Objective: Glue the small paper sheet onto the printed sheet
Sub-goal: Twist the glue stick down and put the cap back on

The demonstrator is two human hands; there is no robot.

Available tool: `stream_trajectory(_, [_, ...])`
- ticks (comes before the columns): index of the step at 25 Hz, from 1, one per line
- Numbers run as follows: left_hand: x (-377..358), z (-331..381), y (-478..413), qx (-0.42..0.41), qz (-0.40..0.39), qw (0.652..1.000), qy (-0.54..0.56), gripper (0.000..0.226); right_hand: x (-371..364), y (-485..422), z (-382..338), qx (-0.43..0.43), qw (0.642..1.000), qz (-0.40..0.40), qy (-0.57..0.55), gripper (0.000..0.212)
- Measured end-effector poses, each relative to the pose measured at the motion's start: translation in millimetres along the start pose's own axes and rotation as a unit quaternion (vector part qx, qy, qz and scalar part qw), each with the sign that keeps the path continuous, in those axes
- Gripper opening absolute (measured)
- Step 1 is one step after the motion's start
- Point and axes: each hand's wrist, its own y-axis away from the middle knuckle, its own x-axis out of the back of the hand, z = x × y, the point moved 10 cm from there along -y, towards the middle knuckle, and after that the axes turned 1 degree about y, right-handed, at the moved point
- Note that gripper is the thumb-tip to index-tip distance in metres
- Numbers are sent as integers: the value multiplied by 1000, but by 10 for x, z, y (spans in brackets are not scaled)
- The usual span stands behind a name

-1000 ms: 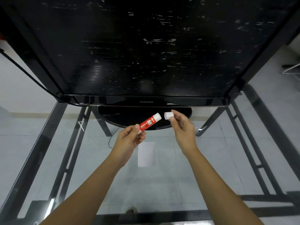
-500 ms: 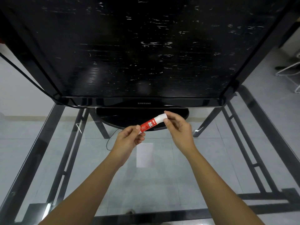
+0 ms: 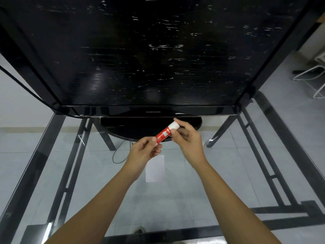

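Observation:
A red glue stick with a white cap is held tilted above the glass table. My left hand pinches its lower red end. My right hand grips the capped upper end, fingers wrapped around the cap. A small white paper sheet lies flat on the glass just below my hands, partly hidden by my left hand. No printed sheet is visible.
A large black Samsung television stands on its oval base at the back of the glass table. The table's black metal frame shows through the glass. A white wire rack sits at far right.
One second ago my right hand held the white cap apart from the stick. It has since brought the cap onto the stick's tip and now grips the capped end.

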Motion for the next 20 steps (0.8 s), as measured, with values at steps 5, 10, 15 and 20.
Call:
stream_trajectory(5, [-51, -189, -81, 3, -4, 997, -80, 28, 15, 17, 238, -15, 999, 36, 5, 40])
stream_trajectory(10, [143, -547, -251, 18, 18, 957, -288, 46, 105, 26, 650, -33, 996, 55, 62, 48])
stream_trajectory(15, [557, -858, -418, -34, 50, 870, -489, 50, 202, 12, 1096, -62, 984, 67, 156, 57])
stream_trajectory(20, [665, -1195, -472, -43, 1, 768, -639, 60, 190, 6, 1265, -56, 972, 37, 226, 43])
